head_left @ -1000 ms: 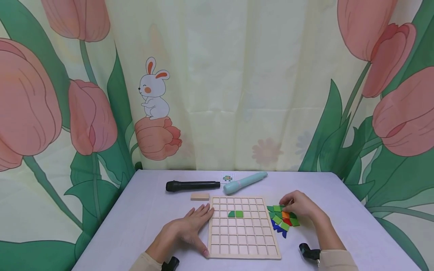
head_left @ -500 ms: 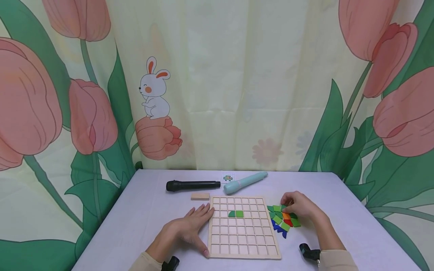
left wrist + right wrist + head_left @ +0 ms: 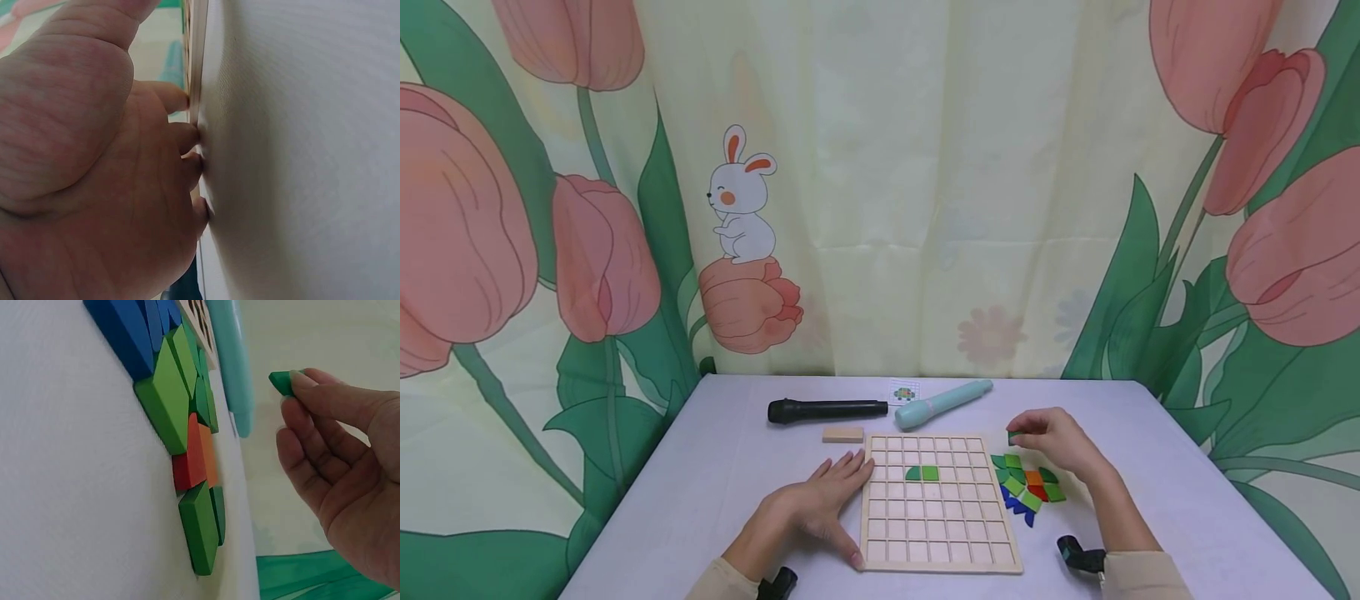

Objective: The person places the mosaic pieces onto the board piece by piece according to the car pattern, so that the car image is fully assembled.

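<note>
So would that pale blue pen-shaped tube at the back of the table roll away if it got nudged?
Probably: the pale blue pen-shaped tube looks round and lies on its side on the flat table. It seems rigid plastic, likely light. Its wider end might make it roll in a curve.

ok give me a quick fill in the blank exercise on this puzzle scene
1. The right hand pinches a small ____ piece above the pile of coloured pieces.
2. The left hand rests flat on the table against the ____ edge of the wooden grid board.
3. The board holds ____ green pieces, side by side.
4. The black microphone lies beside a pale ____ pen-shaped device.

Missing words: green; left; two; blue
</note>
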A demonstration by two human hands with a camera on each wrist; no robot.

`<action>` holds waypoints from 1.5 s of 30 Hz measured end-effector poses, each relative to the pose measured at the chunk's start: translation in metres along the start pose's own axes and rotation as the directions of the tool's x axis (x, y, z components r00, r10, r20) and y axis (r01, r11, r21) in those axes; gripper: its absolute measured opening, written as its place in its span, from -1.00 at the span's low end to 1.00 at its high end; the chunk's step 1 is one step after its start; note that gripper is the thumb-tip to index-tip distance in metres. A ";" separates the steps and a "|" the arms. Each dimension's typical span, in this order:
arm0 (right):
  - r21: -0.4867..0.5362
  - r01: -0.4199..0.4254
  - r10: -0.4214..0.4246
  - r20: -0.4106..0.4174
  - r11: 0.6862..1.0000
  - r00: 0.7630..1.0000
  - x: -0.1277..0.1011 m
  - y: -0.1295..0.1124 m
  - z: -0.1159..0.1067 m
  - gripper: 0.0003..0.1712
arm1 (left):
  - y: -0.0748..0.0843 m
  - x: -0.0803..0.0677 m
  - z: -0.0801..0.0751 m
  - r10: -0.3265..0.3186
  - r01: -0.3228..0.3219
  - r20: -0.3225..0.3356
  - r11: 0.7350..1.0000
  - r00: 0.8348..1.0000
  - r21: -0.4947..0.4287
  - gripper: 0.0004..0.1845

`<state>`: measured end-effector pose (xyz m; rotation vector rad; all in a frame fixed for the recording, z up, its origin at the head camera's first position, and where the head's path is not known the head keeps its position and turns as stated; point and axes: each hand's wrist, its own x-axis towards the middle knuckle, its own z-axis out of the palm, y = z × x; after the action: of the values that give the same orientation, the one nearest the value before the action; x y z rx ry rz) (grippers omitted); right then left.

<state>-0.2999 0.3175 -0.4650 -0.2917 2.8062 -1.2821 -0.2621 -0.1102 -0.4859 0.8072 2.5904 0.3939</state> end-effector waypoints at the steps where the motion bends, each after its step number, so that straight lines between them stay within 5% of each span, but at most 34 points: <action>1: 0.014 0.014 -0.014 0.008 1.000 1.000 0.000 -0.002 0.000 -0.74 | 0.000 0.000 0.000 0.002 -0.002 0.000 1.000 1.000 -0.001 0.52; 9: 0.100 0.109 -0.116 0.066 0.989 0.991 0.002 -0.016 0.011 -0.68 | 0.001 -0.001 0.000 0.003 -0.003 0.004 1.000 1.000 -0.014 0.51; 18: 0.183 0.177 -0.187 0.041 0.967 0.981 0.004 -0.030 0.028 -0.76 | 0.001 -0.002 0.000 0.003 -0.003 -0.003 1.000 1.000 -0.004 0.50; 25: 0.171 0.263 -0.275 0.055 0.950 0.960 0.008 -0.035 0.041 -0.73 | 0.001 -0.002 -0.001 0.005 -0.005 -0.006 1.000 1.000 -0.001 0.50; 45: 0.026 0.192 -0.193 0.176 0.981 0.965 0.011 -0.054 0.071 -0.88 | 0.003 -0.003 -0.001 0.005 -0.005 -0.014 1.000 1.000 -0.018 0.51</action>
<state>-0.2942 0.2277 -0.4702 -0.6586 2.6741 -1.2330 -0.2595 -0.1098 -0.4831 0.8072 2.5939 0.4254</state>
